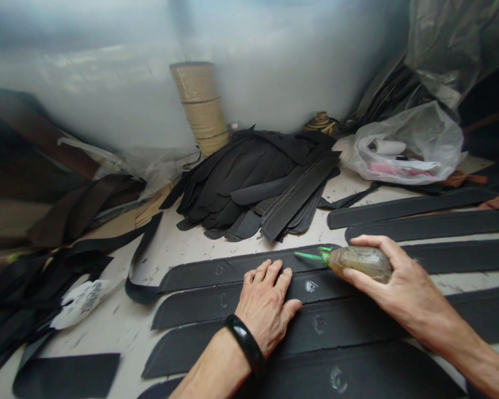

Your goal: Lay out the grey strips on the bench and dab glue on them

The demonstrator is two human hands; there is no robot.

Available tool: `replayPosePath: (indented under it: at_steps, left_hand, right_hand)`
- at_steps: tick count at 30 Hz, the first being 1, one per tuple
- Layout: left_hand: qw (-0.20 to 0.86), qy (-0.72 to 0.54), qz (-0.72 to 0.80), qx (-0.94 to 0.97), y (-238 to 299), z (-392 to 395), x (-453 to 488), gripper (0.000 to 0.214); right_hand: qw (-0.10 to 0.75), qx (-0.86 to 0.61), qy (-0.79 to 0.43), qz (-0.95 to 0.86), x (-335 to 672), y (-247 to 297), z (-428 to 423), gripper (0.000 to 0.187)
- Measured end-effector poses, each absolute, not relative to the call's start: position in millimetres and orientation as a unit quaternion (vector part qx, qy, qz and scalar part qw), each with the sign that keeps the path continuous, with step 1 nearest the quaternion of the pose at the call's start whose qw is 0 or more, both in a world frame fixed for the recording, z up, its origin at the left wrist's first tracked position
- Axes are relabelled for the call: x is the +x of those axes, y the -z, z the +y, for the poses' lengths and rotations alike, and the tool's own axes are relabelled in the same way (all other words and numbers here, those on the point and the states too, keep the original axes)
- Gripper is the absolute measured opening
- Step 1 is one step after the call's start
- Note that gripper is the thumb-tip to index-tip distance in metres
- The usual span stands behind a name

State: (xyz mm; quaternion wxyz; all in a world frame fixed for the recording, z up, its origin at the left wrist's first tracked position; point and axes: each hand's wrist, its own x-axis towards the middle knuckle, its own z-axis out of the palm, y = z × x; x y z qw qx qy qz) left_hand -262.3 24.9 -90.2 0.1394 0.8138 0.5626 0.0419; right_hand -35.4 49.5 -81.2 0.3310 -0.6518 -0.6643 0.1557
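My left hand [267,303] lies flat, fingers spread, on long black leather strips [199,310] laid side by side on the white table. It wears a black bangle at the wrist. My right hand [393,282] grips a brownish squeeze bottle [360,260] with a green nozzle. The nozzle tip points left, just above the top strip [228,270], a little beyond my left fingertips. Small pale marks show on several strips.
A fanned pile of black leather pieces [253,183] sits behind the strips. A stack of tan tape rolls [202,105] stands at the back. A plastic bag [407,147] lies at the right. Loose black straps [58,260] clutter the left side.
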Motion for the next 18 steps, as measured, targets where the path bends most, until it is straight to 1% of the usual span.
replayPosePath:
  at_steps: [4, 7, 9, 13, 15, 18]
  left_hand:
    - [0.142, -0.047, 0.562, 0.814, 91, 26, -263, 0.047]
    - [0.144, -0.048, 0.56, 0.814, 91, 25, -264, 0.047]
    - [0.145, -0.048, 0.559, 0.815, 90, 25, -264, 0.046]
    - [0.145, -0.049, 0.554, 0.818, 88, 28, -264, 0.046]
    - [0.145, -0.049, 0.554, 0.819, 87, 28, -264, 0.046]
    - [0.145, -0.053, 0.55, 0.821, 87, 28, -265, 0.046]
  right_hand:
    - [0.333, -0.628, -0.139, -0.69, -44, 82, 53, 0.039]
    - [0.313, -0.614, -0.146, -0.71, -40, 78, 49, 0.036]
    - [0.301, -0.616, -0.146, -0.714, -35, 76, 47, 0.036]
    - [0.312, -0.639, -0.134, -0.69, -34, 77, 49, 0.039]
    - [0.315, -0.641, -0.157, -0.682, -39, 79, 52, 0.041]
    - [0.325, -0.655, -0.229, -0.643, -44, 76, 54, 0.046]
